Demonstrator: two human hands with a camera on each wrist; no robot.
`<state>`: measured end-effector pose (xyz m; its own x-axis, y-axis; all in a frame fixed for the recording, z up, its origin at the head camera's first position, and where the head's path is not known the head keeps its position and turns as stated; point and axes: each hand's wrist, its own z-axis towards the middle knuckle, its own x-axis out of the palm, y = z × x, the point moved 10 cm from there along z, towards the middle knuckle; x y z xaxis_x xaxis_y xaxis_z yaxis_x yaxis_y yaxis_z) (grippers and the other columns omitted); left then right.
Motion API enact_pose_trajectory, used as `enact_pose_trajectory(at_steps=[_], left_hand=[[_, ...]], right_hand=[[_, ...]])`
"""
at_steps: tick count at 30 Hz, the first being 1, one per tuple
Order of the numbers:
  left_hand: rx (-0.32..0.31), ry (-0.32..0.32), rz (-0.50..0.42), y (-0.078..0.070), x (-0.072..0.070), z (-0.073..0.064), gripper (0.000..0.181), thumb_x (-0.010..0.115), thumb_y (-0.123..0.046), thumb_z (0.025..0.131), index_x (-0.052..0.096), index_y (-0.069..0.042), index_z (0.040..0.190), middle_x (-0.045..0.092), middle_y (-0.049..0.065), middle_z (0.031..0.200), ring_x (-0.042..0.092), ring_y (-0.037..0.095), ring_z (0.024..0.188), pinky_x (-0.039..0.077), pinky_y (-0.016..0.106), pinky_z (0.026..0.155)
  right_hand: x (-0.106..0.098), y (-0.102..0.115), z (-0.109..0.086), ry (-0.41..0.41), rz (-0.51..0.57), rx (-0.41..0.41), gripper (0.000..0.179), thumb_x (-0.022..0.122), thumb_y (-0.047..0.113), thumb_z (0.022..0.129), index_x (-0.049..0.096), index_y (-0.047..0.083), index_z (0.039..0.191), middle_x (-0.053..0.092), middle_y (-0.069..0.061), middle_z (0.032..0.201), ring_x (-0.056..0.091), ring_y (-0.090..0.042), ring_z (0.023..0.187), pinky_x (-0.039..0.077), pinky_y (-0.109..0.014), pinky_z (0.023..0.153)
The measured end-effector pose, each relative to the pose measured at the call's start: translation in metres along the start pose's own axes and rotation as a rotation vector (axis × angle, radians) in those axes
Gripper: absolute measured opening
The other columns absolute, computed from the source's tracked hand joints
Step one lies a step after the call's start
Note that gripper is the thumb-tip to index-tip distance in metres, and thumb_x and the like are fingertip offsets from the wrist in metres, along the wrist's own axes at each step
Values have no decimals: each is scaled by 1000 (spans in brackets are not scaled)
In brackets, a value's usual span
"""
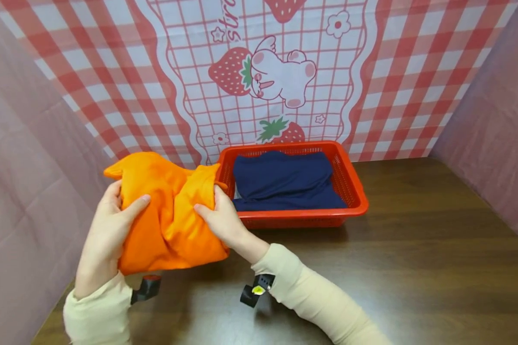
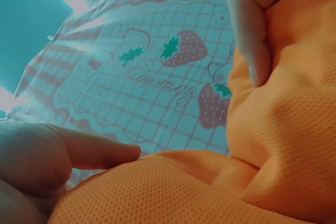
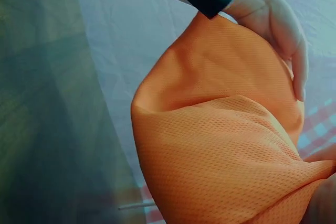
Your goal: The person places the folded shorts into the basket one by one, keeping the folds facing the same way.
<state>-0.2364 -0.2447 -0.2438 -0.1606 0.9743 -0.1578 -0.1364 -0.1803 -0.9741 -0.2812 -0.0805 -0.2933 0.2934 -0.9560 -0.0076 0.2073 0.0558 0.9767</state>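
A folded, bunched piece of orange mesh fabric [image 1: 155, 225], perhaps a garment, is held up above the table, left of the basket. My left hand [image 1: 105, 230] grips its left edge, thumb lying over the front and fingers hidden behind. On the other side my right hand [image 1: 222, 218] pinches the right edge, thumb in front. In the left wrist view the orange fabric [image 2: 294, 119] sags in a crease between the two hands. Close to my right hand stands a red plastic basket [image 1: 354, 191], with dark navy folded cloth [image 1: 285, 177] lying inside it.
The brown wooden table [image 1: 414, 249] runs out to the right and in front of the basket. Behind it hangs a red-and-white checked strawberry cloth [image 1: 190, 96]. Pale pinkish curtains [image 1: 26, 143] close off both sides. A small dark camera [image 1: 148, 287] is strapped to each wrist.
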Motion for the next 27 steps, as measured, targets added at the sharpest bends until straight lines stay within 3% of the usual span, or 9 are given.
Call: enact_pose_trajectory(at_steps=[3,9,15,20,27], left_hand=[[-6,5,-89,1,6,1,53,63,-14,84,32,-12,128,48,-3,111,55,9,90,49,15,73],[-1,-10,-138,0,13,2,55,64,-11,84,33,-11,128,50,-3,111,55,10,90,49,16,73],[41,28,-234,-6,21,4,50,63,-9,84,35,-15,125,54,0,109,59,11,88,51,20,72],[50,58,-231,-8,28,5,50,63,-12,85,34,-16,125,55,1,108,60,12,85,52,22,71],[33,108,-201,-8,40,6,57,62,-17,86,30,-16,133,49,5,120,57,14,93,51,21,75]], right_hand=[[-5,4,2,5,14,-10,39,55,2,86,43,-1,123,55,-16,113,57,-25,97,46,-33,90],[-16,9,3,16,-37,-15,42,55,2,86,41,0,126,54,-15,116,55,-25,99,44,-35,92],[-27,15,3,28,-41,-22,44,54,2,86,40,1,128,53,-14,119,55,-25,100,44,-35,93],[-35,19,2,32,-33,-34,46,53,1,86,38,1,129,52,-15,119,55,-27,100,44,-35,92],[-47,23,3,38,-33,-30,45,52,0,87,38,1,129,51,-16,118,54,-27,100,43,-36,93]])
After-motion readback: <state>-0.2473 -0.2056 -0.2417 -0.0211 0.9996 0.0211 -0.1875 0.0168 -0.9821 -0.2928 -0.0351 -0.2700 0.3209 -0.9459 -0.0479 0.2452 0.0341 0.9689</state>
